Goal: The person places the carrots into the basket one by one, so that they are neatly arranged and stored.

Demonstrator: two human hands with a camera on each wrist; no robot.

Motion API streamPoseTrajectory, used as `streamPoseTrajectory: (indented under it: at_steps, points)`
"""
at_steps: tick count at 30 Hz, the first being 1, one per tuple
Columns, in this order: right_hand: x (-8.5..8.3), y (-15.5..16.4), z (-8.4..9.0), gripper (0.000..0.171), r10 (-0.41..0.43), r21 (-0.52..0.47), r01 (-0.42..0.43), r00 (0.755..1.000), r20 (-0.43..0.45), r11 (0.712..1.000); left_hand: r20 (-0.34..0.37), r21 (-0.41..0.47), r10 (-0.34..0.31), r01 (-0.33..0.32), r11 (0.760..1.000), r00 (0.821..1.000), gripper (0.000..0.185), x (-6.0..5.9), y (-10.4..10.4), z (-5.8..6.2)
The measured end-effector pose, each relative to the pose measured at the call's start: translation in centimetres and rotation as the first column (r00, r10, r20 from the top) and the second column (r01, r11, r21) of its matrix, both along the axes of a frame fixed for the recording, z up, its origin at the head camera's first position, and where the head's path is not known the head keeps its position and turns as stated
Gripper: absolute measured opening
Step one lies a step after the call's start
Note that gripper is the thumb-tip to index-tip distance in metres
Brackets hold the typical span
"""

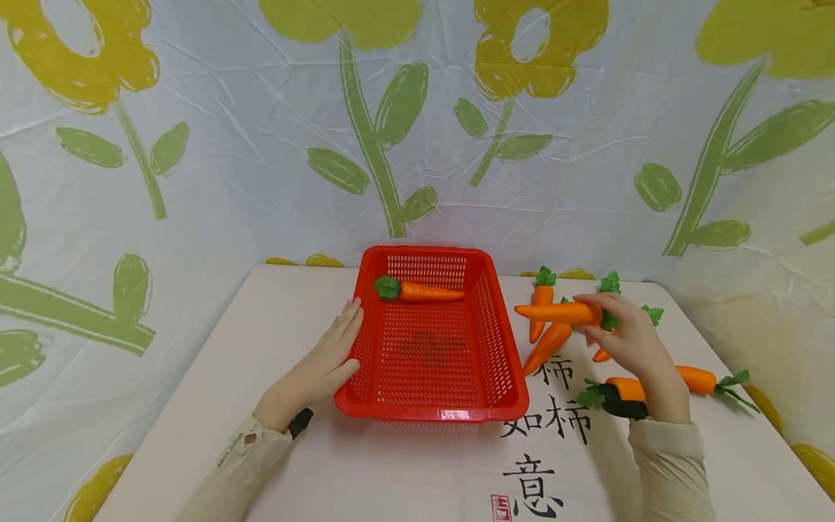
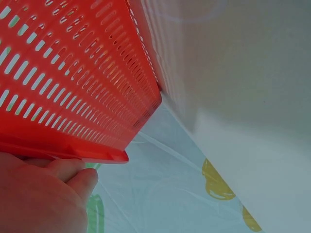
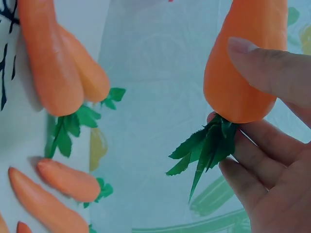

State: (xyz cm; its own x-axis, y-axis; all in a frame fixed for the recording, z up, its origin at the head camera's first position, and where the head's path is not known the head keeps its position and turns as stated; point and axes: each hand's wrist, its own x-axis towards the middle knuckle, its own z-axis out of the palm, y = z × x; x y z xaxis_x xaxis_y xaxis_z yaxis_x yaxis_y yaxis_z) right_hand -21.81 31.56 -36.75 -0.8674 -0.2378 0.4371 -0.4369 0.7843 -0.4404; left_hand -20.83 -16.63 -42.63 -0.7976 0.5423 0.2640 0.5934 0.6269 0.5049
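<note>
My right hand (image 1: 629,335) holds a carrot (image 1: 559,313) above the table, thumb on one side and fingers on the other. The right wrist view shows the carrot's thick end (image 3: 243,92) and its dark green leaves (image 3: 209,150) hanging beside the fingers. My left hand (image 1: 326,366) rests against the left rim of a red plastic basket (image 1: 430,415), fingers fairly straight along it. In the left wrist view, these fingers (image 2: 68,170) touch the rim from outside. Inside the basket, one carrot (image 1: 430,292) lies crosswise near the far wall.
Several loose carrots lie right of the basket, including an upright-lying one (image 1: 543,301), a slanted one (image 1: 548,348) and one near the right edge (image 1: 698,380). Black characters (image 1: 535,489) mark the pale table (image 1: 391,471). A flower-printed cloth (image 1: 261,145) hangs behind.
</note>
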Motion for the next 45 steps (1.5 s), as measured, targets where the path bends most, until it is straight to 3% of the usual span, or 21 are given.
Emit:
streamPoseTrajectory:
  at_steps: [14,21,32,45]
  points:
    - [-0.7,-2.4,3.1,0.049,0.004,0.009,-0.004,1.0,0.007,1.0,0.002,0.002,0.017,-0.017,1.0,1.0,0.074,0.0,0.1,0.0]
    - [-1.8,-3.4,4.4,0.047,0.063,0.025,-0.063,0.998,0.002,0.998,-0.011,0.01,0.02,-0.02,1.0,1.0,0.073,0.0,0.1,-0.2]
    - [-3.3,-5.9,6.8,0.047,0.053,0.034,-0.057,0.991,0.123,0.998,-0.005,0.009,0.021,-0.021,1.0,1.0,0.074,0.0,0.1,-0.1]
    - [-5.8,-9.5,8.3,0.046,0.036,0.094,-0.054,0.983,0.182,0.994,-0.025,0.013,0.004,-0.003,1.0,1.0,0.075,0.0,0.0,-0.1]
